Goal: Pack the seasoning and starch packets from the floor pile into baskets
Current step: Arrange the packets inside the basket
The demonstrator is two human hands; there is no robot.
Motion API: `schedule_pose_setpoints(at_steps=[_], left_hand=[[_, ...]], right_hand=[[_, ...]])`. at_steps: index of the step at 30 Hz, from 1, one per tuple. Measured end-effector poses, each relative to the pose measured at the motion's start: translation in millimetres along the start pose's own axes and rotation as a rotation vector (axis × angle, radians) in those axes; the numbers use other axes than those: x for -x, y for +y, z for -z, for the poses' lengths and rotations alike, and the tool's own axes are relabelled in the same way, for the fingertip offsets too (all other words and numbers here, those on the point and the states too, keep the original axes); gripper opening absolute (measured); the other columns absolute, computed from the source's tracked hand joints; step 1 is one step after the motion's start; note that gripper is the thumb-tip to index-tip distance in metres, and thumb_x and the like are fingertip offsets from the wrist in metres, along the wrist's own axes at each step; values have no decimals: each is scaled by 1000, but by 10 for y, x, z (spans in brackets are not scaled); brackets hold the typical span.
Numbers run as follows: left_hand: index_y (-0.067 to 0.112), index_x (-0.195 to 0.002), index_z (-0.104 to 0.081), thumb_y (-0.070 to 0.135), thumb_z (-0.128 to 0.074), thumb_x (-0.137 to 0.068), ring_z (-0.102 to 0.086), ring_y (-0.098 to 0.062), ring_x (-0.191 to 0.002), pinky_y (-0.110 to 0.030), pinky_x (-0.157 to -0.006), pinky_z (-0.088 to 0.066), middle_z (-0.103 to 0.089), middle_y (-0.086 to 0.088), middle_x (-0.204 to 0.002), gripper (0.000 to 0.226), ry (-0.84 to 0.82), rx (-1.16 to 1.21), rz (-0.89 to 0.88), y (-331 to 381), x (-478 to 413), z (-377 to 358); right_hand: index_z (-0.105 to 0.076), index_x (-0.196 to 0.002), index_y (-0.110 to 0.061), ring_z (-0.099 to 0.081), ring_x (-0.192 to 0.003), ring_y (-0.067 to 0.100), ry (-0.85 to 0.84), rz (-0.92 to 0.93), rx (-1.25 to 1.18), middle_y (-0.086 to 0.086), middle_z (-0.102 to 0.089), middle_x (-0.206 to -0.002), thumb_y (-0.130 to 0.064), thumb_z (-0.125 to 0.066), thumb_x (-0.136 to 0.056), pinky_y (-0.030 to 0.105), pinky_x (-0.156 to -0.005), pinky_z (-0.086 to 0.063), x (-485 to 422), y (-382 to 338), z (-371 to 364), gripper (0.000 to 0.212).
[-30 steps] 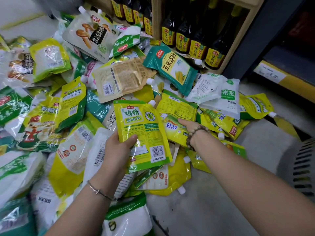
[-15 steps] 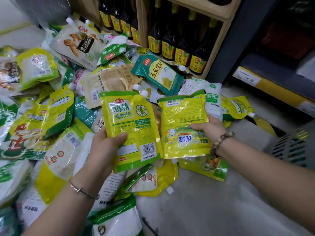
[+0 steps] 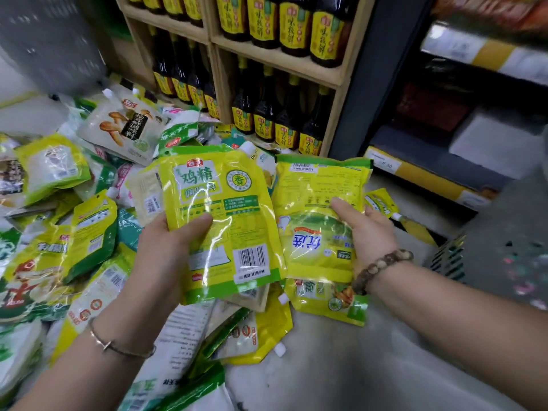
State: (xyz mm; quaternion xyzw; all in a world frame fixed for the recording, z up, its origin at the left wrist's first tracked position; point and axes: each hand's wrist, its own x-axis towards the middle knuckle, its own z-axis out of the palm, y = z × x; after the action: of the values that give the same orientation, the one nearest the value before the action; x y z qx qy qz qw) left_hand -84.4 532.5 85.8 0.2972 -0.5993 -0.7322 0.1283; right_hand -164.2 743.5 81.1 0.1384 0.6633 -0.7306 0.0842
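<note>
Floor pile point(image 3: 59, 232): lying spread across the floor at left, its green, yellow and white packets overlapping.
Left hand point(image 3: 166, 250): gripping the chicken-seasoning packet point(image 3: 225, 221) by its left edge, fingers wrapping behind and thumb pressing the front, holding it above the pile.
Right hand point(image 3: 367, 232): pinching the second yellow packet point(image 3: 317, 203) by its right edge, thumb lying across the front, the packets' edges meeting.
Basket point(image 3: 447, 258): sitting at far right, blurred.

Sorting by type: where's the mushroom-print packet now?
Head view: the mushroom-print packet lies at the pile's upper left, near the wooden shelf of dark bottles.
</note>
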Motion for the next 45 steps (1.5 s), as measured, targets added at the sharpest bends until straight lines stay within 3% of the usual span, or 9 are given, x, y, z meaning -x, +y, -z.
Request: schedule_pose_setpoints(at_steps=[2, 4, 7, 15, 21, 33, 37, 40, 45], left_hand=[[15, -91, -63, 9, -63, -85, -69, -16, -56, -30, -46, -54, -72, 2, -67, 8, -26, -9, -21, 170, 95, -61], [15, -89, -63, 8, -63, -85, -68, -13, -54, -27, -41, -52, -73, 3, -68, 8, -59, -21, -56, 339, 185, -143], [16, -85, -62, 8, -61, -86, -67, -11, -52, -24, -39, -49, -72, 5, -65, 9, -124, -52, -106, 572, 308, -288], [13, -88, -64, 7, -59, -85, -70, -20, -61, -38, -50, -57, -74, -3, -75, 9, -339, 47, -62, 982, 569, -908], [12, -95, -68, 11, -65, -80, -71, -28, -80, -54, -78, -53, -74, -7, -90, 16, -458, 51, -70, 1063, 748, -1556], [17, -101, -66, 4, -62, -85, -70, -30, -91, -54, -85, -53, -74, -7, -95, 21, -678, -42, -82, 1008, 1409, -3060], [16, -100, -65, 3, -61, -86, -70, -30, -88, -52, -76, -56, -74, -8, -94, 20, -719, -69, 21, 770, 1662, -3541], [16, -97, -66, 1, -60, -87, -71, -29, -85, -51, -75, -57, -74, -7, -92, 19, -721, -101, 24, 581, 1772, -3870], [17, -98, -65, 1, -60, -88, -68, -25, -93, -45, -86, -53, -72, -3, -97, 20, -729, -282, -83, 207, 1895, -4322]], right_hand=[[-59, -123, -20, -59, -113, 28, 43, 19, -10, 4, -62, -124, -62, -83, -42, 52, -99, -45, 76, -158, 46, 95], [-68, -105, -30, -63, -106, 28, -2, 48, -22, 2, -69, -112, -59, -83, -42, 54, -96, -46, 134, -344, 124, 71], [-67, -87, -21, -68, -90, 29, -38, 71, -74, 2, -74, -90, -21, -75, -75, 52, -83, -53, 227, -677, 310, 14], [-56, -120, -5, -71, -64, 21, -29, 147, -64, 10, -72, -90, 4, -55, -86, 36, -48, -56, 459, -1558, 1034, 36], [-54, -123, -11, -72, -72, 22, 4, 200, -79, 9, -72, -98, 3, -52, -88, 38, -50, -56, 558, -1843, 1748, 38], [-51, -126, -14, -72, -75, 25, 120, 218, -88, 11, -71, -103, 5, -49, -86, 39, -52, -56, 469, -2126, 3292, 44], [-51, -129, -11, -69, -88, 33, 156, 171, -62, 15, -68, -110, -2, -66, -65, 42, -58, -57, 399, -2042, 3801, 66], [-51, -127, -11, -71, -79, 29, 226, 167, -45, 16, -68, -108, 6, -54, -81, 41, -56, -57, 326, -1962, 4172, 49], [-44, -136, -13, -70, -81, 29, 396, 77, 70, 12, -68, -109, 8, -57, -82, 45, -61, -58, 170, -1717, 4739, 59]])
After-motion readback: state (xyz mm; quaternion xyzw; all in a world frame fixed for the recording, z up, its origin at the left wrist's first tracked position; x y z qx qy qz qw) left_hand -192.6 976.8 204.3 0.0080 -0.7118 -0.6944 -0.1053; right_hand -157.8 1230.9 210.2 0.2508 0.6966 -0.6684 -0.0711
